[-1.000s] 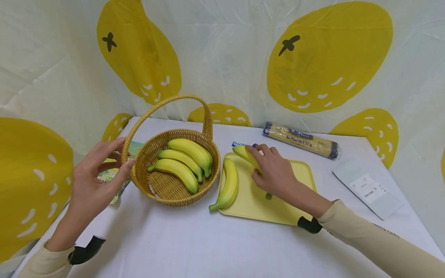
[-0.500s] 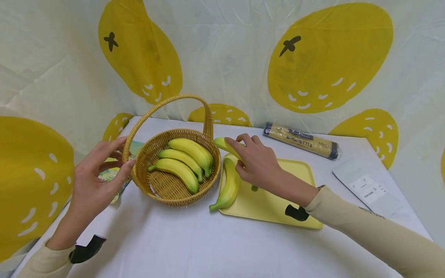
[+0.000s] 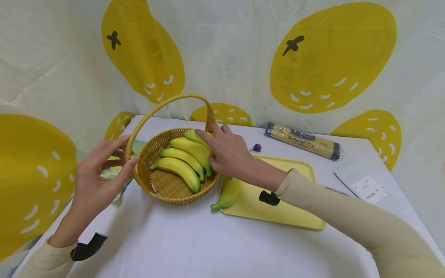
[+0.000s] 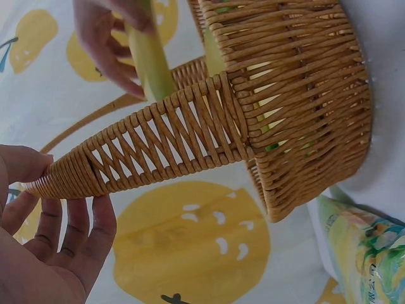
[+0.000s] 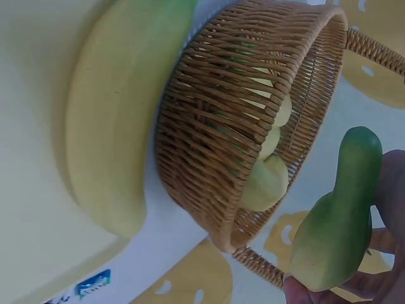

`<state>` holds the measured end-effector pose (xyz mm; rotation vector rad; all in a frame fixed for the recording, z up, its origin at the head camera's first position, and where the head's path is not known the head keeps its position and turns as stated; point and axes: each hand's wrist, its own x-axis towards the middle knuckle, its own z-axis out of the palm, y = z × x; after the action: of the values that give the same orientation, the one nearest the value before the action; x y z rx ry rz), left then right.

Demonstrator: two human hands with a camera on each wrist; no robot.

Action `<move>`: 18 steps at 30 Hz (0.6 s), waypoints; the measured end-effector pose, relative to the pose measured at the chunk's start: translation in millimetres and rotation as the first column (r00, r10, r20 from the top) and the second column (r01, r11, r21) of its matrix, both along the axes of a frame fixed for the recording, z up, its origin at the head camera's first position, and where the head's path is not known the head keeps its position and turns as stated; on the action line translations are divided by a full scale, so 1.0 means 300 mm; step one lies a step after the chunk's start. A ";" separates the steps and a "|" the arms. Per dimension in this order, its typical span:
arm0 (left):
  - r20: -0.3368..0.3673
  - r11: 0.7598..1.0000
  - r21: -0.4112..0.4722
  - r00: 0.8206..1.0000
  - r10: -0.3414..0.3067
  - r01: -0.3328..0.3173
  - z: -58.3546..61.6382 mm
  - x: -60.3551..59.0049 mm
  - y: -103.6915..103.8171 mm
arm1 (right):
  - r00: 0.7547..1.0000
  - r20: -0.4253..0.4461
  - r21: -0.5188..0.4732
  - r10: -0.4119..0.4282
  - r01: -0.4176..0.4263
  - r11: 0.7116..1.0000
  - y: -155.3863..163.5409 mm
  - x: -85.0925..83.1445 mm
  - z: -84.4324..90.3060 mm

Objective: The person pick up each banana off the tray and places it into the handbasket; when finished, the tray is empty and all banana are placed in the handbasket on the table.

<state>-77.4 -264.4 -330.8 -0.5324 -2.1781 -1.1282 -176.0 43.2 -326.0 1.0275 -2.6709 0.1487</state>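
Banana [image 3: 193, 136] pinched in right hand [image 3: 227, 154], over the far rim of the wicker basket [image 3: 163, 191], just above the three bananas [image 3: 180, 164] already lying inside. Grip sits mid-body, so the tip hangs free; right wrist view shows fingers curled round it. Left hand [image 3: 99, 179] on the basket's left side: fingers spread and relaxed against rim and handle base [image 4: 69, 171], probably bracing it against sliding. Right of the basket: yellow tray [image 3: 295, 216], one more banana [image 3: 227, 195] on its near-left edge. Behind the tray: spaghetti pack [image 3: 301, 140].
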 end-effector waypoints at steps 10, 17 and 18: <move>0.002 0.999 -0.024 1.000 0.023 -0.022 -0.001 0.000 0.005 | 0.999 0.037 0.168 0.000 -0.007 0.986 -0.141 -0.035 -0.027; 0.023 1.000 -0.029 1.000 0.010 -0.009 0.000 0.003 -0.003 | 0.998 0.066 0.238 0.006 -0.021 0.971 -0.212 -0.046 -0.067; 0.025 0.999 -0.032 1.000 0.011 -0.010 0.000 0.003 -0.005 | 0.997 0.071 0.246 0.005 -0.023 0.969 -0.220 -0.048 -0.070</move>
<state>-76.7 -265.9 -330.9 -0.5229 -2.2211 -1.1021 -190.5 -23.0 -347.0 1.1327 -2.7981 -0.1532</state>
